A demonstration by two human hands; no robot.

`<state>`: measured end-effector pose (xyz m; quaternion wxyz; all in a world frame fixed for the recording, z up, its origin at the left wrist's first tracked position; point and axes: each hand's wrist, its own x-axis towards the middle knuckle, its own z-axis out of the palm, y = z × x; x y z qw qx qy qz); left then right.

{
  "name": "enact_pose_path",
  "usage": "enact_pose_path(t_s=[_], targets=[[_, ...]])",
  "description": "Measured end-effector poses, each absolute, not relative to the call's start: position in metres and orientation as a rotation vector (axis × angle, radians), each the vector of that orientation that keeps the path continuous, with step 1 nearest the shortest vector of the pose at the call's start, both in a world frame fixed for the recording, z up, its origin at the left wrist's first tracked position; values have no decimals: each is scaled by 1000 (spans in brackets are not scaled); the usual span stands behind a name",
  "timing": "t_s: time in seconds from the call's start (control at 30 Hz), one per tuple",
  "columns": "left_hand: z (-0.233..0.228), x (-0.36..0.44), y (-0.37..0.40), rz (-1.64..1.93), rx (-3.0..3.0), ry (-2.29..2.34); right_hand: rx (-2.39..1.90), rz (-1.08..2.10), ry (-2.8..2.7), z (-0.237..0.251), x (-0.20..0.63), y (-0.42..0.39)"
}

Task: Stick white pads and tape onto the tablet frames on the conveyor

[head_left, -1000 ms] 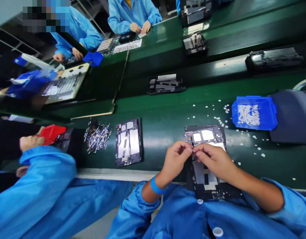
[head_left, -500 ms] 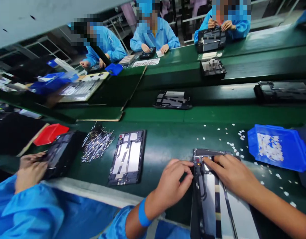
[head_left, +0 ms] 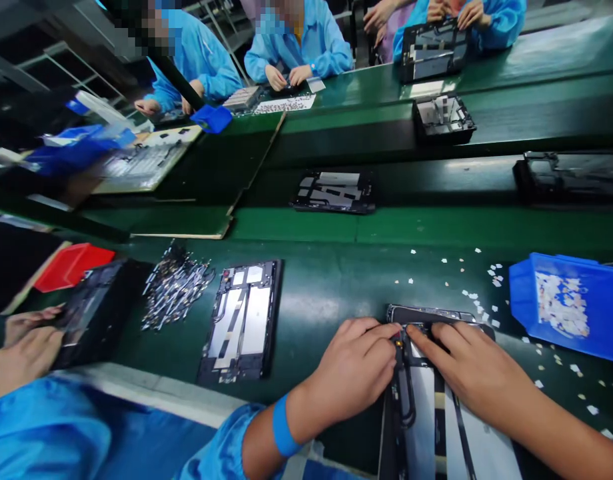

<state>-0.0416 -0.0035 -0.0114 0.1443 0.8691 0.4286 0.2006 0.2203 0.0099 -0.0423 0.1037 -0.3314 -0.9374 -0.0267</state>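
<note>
An opened tablet frame (head_left: pixel 426 427) lies on the green bench in front of me, its top end pointing away. My left hand (head_left: pixel 359 370) rests on its upper left corner, fingertips pressing near a small part at the top edge. My right hand (head_left: pixel 474 370) lies flat on the upper right of the frame, its index finger pointing at the same spot. Both hands press down; neither lifts anything. A black cable loop (head_left: pixel 405 400) runs down the frame's left side.
A second opened tablet frame (head_left: pixel 241 320) lies to the left, beside a pile of small metal parts (head_left: pixel 174 287). A blue bin (head_left: pixel 571 303) of white bits sits at right, with bits scattered around. A co-worker's hands (head_left: pixel 21 343) hold a black device at left. Other workers sit across the belt.
My hands went from pinching a small piece above the frame to pressing down on its top edge. The view lifted toward the far side of the belt.
</note>
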Motion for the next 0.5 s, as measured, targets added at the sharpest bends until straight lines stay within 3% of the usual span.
enact_pose_path(t_s=[0.27, 0.5], targets=[[-2, -47, -1, 424, 2648, 1211, -951, -7, -2735, -29, 211, 24], [0, -43, -1, 282, 2692, 1189, -1151, -339, -2741, -6, 221, 43]])
